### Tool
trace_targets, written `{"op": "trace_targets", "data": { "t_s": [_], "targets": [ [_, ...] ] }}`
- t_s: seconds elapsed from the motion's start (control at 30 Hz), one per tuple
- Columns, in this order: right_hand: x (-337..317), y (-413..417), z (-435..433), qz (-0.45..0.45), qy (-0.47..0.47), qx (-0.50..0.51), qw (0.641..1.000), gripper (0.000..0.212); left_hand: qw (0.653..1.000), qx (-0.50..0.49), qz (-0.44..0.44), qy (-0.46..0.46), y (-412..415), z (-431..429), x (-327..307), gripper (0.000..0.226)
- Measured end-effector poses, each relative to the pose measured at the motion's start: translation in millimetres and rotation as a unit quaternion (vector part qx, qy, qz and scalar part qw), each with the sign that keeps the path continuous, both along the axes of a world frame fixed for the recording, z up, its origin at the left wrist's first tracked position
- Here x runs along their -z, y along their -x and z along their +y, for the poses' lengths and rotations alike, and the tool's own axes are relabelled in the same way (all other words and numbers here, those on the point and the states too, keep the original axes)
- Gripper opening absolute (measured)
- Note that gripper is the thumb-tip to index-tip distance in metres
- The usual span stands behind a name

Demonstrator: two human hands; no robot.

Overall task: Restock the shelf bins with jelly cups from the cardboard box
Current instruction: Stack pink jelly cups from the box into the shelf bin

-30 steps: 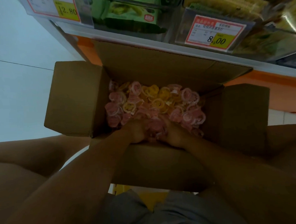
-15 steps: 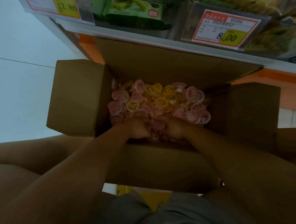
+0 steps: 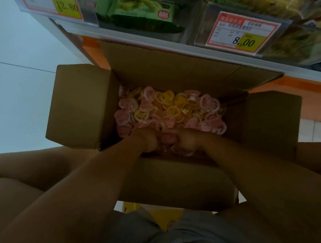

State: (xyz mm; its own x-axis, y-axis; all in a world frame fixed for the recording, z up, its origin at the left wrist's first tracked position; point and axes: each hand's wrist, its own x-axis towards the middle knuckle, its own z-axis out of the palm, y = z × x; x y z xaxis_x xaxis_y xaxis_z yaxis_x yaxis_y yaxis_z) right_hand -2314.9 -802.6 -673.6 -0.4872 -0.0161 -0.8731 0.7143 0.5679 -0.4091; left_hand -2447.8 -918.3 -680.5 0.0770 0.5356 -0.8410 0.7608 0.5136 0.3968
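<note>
In cardboard box (image 3: 79, 106) — left hand (image 3: 147, 140), right hand (image 3: 188, 140) cupping jelly cups (image 3: 168, 139) between them.

Left tag (image 3: 61, 7) 12.80; right tag (image 3: 244, 32) 8.00

white shelf (image 3: 153, 39), clear bins (image 3: 187, 24), price tags (image 3: 242, 31)

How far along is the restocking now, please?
Early, by the look of it. Done: the cardboard box stands open below the shelf bins. In hand: the left hand and right hand are cupped around a clump of pink jelly cups at the box's near edge. Left: a heap of pink and yellow cups fills the box, none yet lifted out.
</note>
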Motion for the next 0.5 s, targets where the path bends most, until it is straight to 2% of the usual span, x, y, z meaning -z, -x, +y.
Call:
{"op": "trace_targets", "data": {
  "t_s": [0.1,0.17,0.27,0.33,0.43,0.5],
  "targets": [
    [-1,7,2,-0.027,0.043,0.018,0.999,0.065,0.999,0.036,0.034,0.013,-2,5,-1,0.082],
    [-6,10,6,-0.034,0.051,0.038,0.997,0.077,0.996,0.069,0.052,0.030,-5,6,-2,0.090],
    [-9,11,7,-0.036,0.049,0.045,0.997,0.087,0.996,0.077,0.044,0.018,-4,5,-3,0.077],
    [-7,7,3,-0.036,0.050,0.032,0.998,0.081,1.000,0.024,0.009,0.005,0,1,-2,0.063],
    [0,-3,-2,-0.018,0.053,0.072,0.996,0.068,0.997,-0.062,-0.034,-0.011,7,-9,-2,0.032],
    [0,-7,-4,0.011,0.038,0.089,0.995,0.069,0.995,-0.088,-0.023,-0.041,12,-18,-4,0.047]
  ]
}}
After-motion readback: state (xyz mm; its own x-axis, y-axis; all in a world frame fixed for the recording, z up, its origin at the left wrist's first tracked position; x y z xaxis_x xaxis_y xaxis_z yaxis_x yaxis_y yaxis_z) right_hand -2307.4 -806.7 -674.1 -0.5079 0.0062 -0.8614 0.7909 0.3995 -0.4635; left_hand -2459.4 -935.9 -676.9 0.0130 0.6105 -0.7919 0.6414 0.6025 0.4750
